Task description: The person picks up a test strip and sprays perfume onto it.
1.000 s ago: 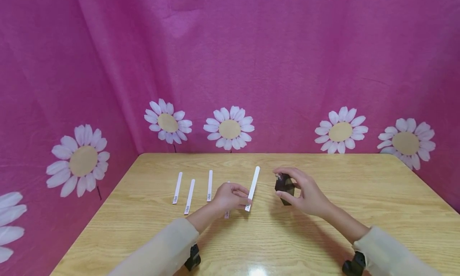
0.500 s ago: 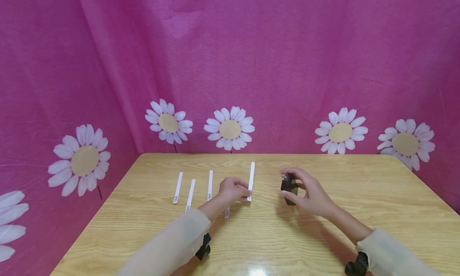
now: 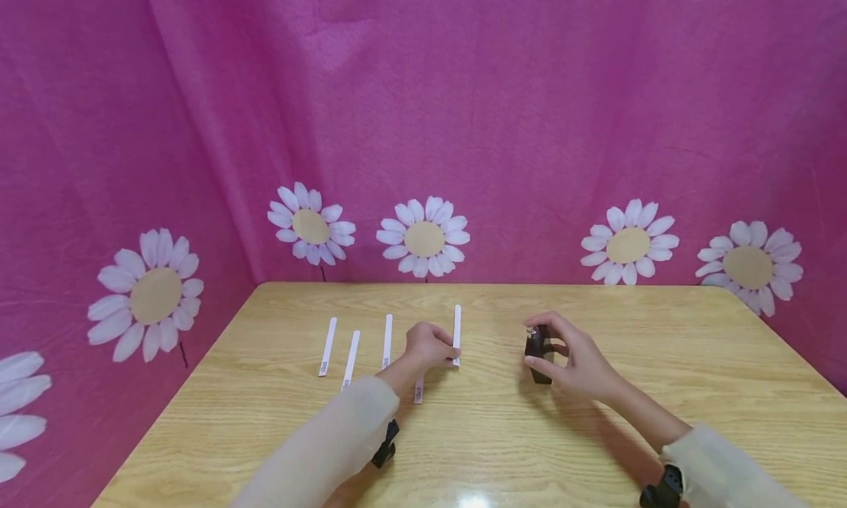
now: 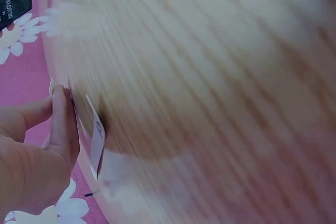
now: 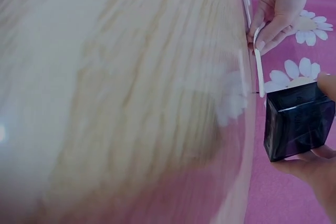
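In the head view my left hand [image 3: 426, 345] pinches the lower, printed end of a white perfume test strip [image 3: 457, 323], low over the table. The strip's rounded end points away from me. My right hand [image 3: 576, 359] grips a dark perfume bottle [image 3: 539, 357], with a finger at its top by the sprayer and the thumb low on its near side. The right wrist view shows the bottle's black glass base [image 5: 299, 124] raised off the table. Another test strip [image 3: 418, 392] lies beneath my left hand, its far part hidden.
Left of my hands, three more test strips [image 3: 328, 346] lie on the wooden table [image 3: 476, 442], one partly covered by my sleeve. A pink curtain [image 3: 516, 126] with daisies hangs behind the table and along its left side.
The test strip in my left hand has shifted slightly left and away from me and now stands straighter. My right hand has drawn the bottle a little to the right.
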The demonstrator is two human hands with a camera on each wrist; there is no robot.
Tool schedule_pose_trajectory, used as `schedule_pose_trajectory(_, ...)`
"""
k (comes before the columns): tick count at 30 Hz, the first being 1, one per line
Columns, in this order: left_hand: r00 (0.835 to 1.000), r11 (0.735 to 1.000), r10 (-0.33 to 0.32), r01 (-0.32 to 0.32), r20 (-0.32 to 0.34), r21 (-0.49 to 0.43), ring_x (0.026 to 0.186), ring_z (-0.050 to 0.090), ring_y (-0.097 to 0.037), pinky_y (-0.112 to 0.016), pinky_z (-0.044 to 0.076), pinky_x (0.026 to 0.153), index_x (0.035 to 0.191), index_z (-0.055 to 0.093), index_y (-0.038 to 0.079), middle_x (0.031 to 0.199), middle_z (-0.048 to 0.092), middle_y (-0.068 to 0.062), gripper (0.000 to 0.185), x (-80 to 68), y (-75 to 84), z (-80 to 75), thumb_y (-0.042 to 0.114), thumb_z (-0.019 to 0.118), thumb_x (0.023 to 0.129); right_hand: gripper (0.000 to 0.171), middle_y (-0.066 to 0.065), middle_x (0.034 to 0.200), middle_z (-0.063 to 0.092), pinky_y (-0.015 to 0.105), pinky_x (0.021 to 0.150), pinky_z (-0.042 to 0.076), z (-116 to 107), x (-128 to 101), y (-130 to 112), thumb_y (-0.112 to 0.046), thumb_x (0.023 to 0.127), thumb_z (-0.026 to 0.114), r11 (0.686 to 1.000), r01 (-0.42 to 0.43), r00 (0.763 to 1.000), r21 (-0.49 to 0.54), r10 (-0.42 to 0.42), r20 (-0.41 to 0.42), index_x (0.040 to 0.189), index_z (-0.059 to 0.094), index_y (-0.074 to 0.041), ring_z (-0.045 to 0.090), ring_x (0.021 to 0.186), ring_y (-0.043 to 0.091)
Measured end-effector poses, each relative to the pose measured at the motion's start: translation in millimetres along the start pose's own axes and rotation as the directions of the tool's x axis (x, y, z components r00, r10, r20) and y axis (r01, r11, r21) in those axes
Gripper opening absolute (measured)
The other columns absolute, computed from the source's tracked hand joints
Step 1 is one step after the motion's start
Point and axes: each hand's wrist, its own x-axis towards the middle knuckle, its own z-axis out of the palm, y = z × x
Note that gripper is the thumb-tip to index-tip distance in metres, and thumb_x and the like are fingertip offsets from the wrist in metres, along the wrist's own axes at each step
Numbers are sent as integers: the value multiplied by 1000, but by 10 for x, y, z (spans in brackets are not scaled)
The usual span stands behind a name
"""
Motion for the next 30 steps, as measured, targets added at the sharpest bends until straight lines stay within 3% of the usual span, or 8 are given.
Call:
schedule_pose_trajectory(10,999,998,36,-36,-5,46,61,72,-23,-23,59,55,78,66,-6,78,72,-21,10,1,-15,6,-3,75,76,44,25,116,55,26,74,59,23,-64,52,-2,81,74,984,-73,995,164,60,83,117,48,1,61,94,4)
schedule_pose_trajectory(17,995,988,95,-96,11,120,67,72,-21,-22,59,59,85,68,-4,83,71,-16,10,-75,16,-66,2,74,79,48,28,115,53,25,79,59,25,-110,101,0,78,76,984,-84,995,155,73,74,113,45,4,61,95,0)
schedule_pose_trajectory(21,983,965,181,-186,44,186,69,69,-20,-20,54,59,90,68,-1,83,71,-14,14,-111,56,-156,9,73,82,54,27,116,56,30,83,59,7,-116,101,2,72,80,988,-101,994,114,96,52,112,45,2,58,100,-3)
schedule_pose_trajectory(24,964,937,252,-265,85,226,75,66,-18,-20,52,62,96,69,1,87,70,-11,18,-137,64,-252,15,72,84,65,26,120,57,41,89,57,-6,-136,94,-2,68,84,992,-105,994,74,101,51,119,44,1,56,106,0)
schedule_pose_trajectory(28,929,886,344,-369,135,279,86,65,-19,-27,55,73,103,67,0,95,70,-12,25,-189,34,-438,18,70,86,80,24,128,56,59,92,51,-63,-216,72,-13,71,84,995,-100,993,-13,101,62,136,39,-4,56,115,21)
schedule_pose_trajectory(30,918,859,374,-396,131,324,94,65,-23,-33,56,81,107,66,0,101,70,-13,28,-226,7,-566,20,70,87,79,23,131,56,62,90,50,-114,-273,57,-13,74,82,993,-82,995,-85,86,50,139,39,-5,54,117,34)
